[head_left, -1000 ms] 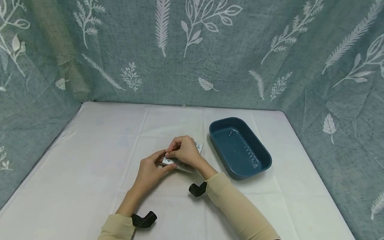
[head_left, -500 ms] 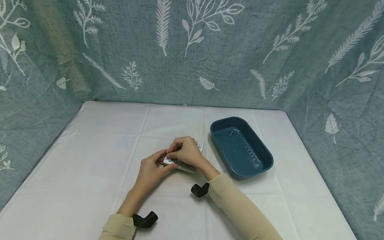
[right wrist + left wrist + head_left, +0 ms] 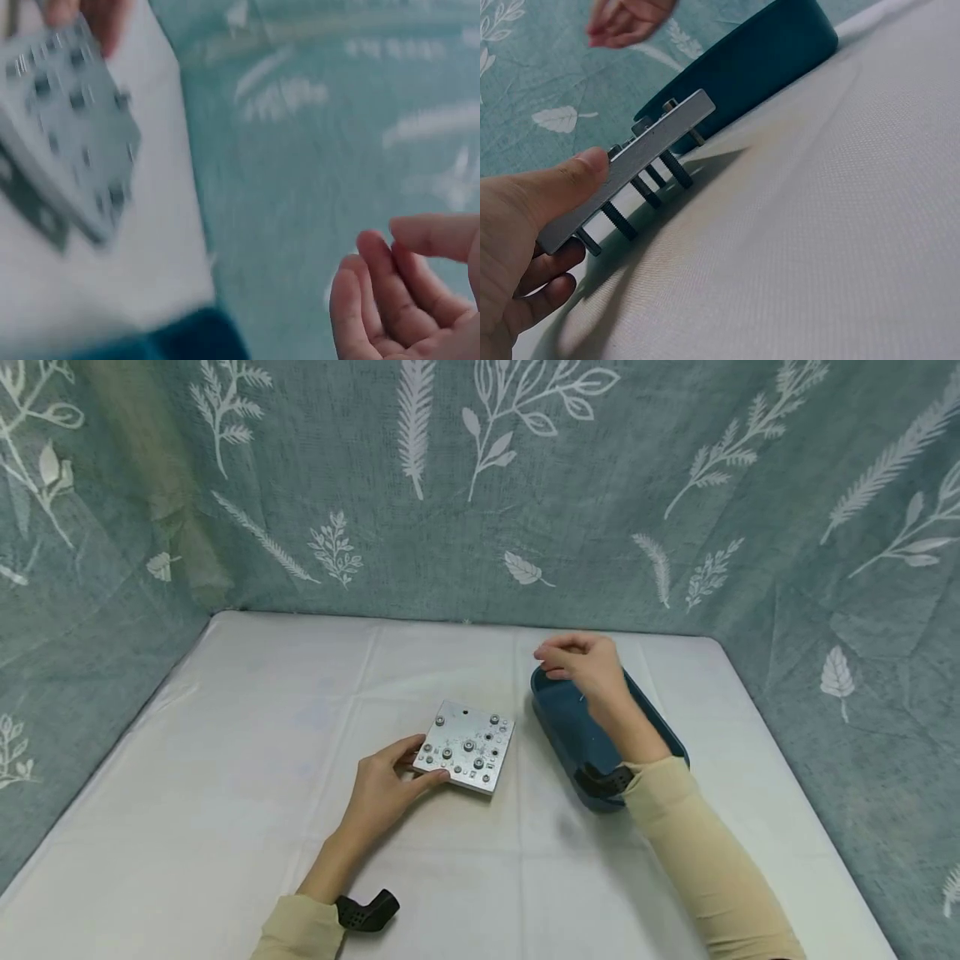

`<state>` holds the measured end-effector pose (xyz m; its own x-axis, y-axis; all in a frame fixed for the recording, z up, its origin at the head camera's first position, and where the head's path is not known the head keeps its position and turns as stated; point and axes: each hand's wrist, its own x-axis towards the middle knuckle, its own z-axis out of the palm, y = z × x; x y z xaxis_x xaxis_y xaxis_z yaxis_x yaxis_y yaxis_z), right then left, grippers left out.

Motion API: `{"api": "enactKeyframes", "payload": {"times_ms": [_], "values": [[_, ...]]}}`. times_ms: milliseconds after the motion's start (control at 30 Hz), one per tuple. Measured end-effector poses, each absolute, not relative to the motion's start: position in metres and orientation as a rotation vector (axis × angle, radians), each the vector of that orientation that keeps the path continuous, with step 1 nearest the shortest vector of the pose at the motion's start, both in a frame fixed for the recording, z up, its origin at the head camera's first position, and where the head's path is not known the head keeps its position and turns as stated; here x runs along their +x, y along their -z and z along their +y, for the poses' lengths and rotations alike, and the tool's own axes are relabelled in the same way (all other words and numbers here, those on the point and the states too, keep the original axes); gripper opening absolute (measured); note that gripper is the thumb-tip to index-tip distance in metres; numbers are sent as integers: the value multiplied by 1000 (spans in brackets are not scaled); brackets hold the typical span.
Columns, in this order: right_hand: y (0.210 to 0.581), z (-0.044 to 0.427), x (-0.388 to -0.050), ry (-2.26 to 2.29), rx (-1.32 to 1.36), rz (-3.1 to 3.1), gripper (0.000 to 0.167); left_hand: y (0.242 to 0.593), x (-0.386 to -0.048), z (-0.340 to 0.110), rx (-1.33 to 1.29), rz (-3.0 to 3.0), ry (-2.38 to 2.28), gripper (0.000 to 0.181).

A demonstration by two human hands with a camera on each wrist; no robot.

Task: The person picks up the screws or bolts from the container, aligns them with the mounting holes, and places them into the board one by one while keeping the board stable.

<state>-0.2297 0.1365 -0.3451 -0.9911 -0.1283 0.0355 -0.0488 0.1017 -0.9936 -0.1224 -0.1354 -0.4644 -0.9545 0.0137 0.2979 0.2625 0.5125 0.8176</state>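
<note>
My left hand (image 3: 384, 789) grips the near left corner of a square silver metal plate (image 3: 454, 735), thumb on the near edge and fingers below. Several socket-head bolts stand in the plate, and open holes show among them. In the left wrist view the plate (image 3: 656, 142) tilts above the cloth, threaded bolt shanks (image 3: 617, 220) hanging from its underside. Over the far left end of a dark blue tray (image 3: 562, 727) hovers my right hand (image 3: 592, 672). Its fingers are loosely bent, and the right wrist view shows nothing between the thumb and fingertips (image 3: 373, 244).
A small screw (image 3: 582, 697) lies inside the tray, partly visible beside the right hand. White cloth (image 3: 225, 777) covers the table. Behind it hangs a green leaf-patterned curtain (image 3: 360, 477). A black camera mount (image 3: 367, 912) sits on the left wrist, another black mount (image 3: 603, 781) on the right.
My right hand has left the plate and moved right and away, over the tray, uncovering the plate's top. My left hand keeps its hold on the plate with little movement.
</note>
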Motion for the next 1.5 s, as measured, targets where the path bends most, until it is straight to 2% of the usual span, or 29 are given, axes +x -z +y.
{"api": "enactKeyframes", "payload": {"times_ms": [100,200,433,667,1000,1500], "values": [[350,168,-250,2055,-5,2209,27,465,-121,-135,-226,-2516,1423,67],[361,189,-264,1970,47,2257,32,465,-122,-134,-231,-2514,1424,66],[384,212,-277,1739,-7,2445,25,464,-123,-135,-228,-2506,1423,67],[402,215,-280,1528,-154,2615,26,466,-121,-137,-224,-2501,1414,69],[411,214,-279,1299,-193,2699,29,463,-123,-135,-231,-2504,1428,67],[431,215,-282,1322,-222,2684,25,463,-122,-135,-232,-2501,1435,66]]}}
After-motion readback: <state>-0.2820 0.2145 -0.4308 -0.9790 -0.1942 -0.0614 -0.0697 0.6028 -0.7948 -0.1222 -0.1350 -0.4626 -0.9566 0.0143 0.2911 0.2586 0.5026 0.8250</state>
